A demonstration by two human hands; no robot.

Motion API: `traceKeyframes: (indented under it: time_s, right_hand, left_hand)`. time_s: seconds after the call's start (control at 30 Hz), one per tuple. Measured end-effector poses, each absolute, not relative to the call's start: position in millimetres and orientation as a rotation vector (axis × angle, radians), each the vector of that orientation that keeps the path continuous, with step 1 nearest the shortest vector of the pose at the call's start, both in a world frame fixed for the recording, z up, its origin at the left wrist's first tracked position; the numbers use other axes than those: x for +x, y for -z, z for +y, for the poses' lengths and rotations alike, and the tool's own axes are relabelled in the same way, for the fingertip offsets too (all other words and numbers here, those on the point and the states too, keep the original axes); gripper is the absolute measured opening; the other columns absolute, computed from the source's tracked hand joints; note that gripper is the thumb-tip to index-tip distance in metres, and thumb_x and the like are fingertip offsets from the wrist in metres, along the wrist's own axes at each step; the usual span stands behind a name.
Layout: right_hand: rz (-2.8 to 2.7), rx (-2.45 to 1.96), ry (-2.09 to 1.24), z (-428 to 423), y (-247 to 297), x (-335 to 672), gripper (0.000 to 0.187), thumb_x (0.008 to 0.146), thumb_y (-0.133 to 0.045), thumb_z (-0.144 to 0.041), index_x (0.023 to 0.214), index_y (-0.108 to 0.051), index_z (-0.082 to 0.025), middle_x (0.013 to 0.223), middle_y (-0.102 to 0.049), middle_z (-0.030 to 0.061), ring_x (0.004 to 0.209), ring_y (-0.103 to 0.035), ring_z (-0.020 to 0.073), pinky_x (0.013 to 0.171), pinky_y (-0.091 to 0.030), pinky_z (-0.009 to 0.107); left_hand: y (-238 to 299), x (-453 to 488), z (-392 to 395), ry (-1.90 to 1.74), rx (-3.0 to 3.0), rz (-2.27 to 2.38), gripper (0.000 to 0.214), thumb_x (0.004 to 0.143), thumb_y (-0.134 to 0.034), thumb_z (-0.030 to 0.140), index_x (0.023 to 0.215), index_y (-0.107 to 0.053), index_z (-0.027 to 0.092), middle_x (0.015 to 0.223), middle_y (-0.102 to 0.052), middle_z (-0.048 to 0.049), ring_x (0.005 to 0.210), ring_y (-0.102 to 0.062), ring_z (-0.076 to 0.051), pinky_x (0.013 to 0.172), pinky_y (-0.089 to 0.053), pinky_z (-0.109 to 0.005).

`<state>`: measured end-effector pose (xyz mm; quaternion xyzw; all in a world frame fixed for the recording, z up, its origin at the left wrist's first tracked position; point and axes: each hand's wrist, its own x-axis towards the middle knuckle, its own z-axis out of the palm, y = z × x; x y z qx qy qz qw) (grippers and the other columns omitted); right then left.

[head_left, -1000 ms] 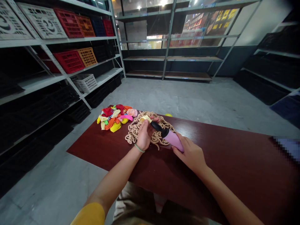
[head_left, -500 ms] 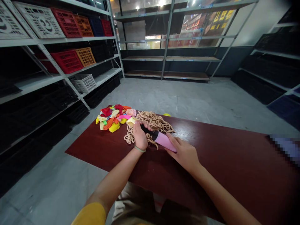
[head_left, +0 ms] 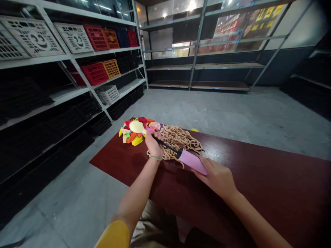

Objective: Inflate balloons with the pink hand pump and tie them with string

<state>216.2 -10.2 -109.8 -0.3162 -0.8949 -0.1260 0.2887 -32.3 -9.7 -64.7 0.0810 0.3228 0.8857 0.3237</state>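
My right hand [head_left: 218, 177] is wrapped around the pink barrel of a balloon pump [head_left: 192, 161]. A length of thin black rod shows between the barrel and my left hand [head_left: 154, 146]. That hand is closed around the pump's nozzle end, where a pale yellow balloon [head_left: 137, 126] sits, partly filled. My fingers hide the balloon's neck. Behind it lies a heap of flat, many-coloured balloons [head_left: 137, 140]. Beyond the rod is a pile of tan, curled, rope-like pieces [head_left: 179, 139], one of them trailing toward me.
The dark red table [head_left: 248, 172] stretches to the right. Shelves on the left carry white crates [head_left: 73, 37], red crates [head_left: 95, 73] and orange ones. A metal rack [head_left: 198, 51] stands across the grey floor [head_left: 217, 110]. Something yellow [head_left: 194, 130] peeks above the table's far edge.
The pale yellow balloon has swelled from limp to rounded. The pink barrel has slid away from my left hand, baring the black rod. The view has turned slightly right.
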Motion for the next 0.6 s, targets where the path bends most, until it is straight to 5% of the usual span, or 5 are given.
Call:
traceKeyframes:
  time_s: [0.23, 0.6]
  right_hand:
    - [-2.391, -0.941, 0.221, -13, 113, 214, 0.048, 0.092, -0.052, -0.049, 0.127, -0.052, -0.018, 0.104, -0.072, 0.0073, 0.078, -0.069, 0.0197, 0.062, -0.046, 0.029]
    - [-2.39, -0.759, 0.438, 15, 112, 243, 0.044, 0.09, -0.058, -0.042, 0.127, -0.055, -0.019, 0.101, -0.072, 0.0064, 0.08, -0.068, 0.0188, 0.067, -0.046, 0.028]
  left_hand:
    - [76, 23, -9, -2.09, 0.422, 0.874, 0.026, 0.089, -0.054, 0.039, 0.075, -0.041, 0.021, 0.058, -0.045, 0.0047, 0.045, -0.045, -0.009, 0.046, -0.04, -0.022]
    - [58, -43, -6, -2.326, 0.209, 0.909, 0.017, 0.084, -0.052, 0.027, 0.074, -0.039, 0.021, 0.056, -0.039, 0.007, 0.042, -0.039, -0.007, 0.044, -0.035, -0.021]
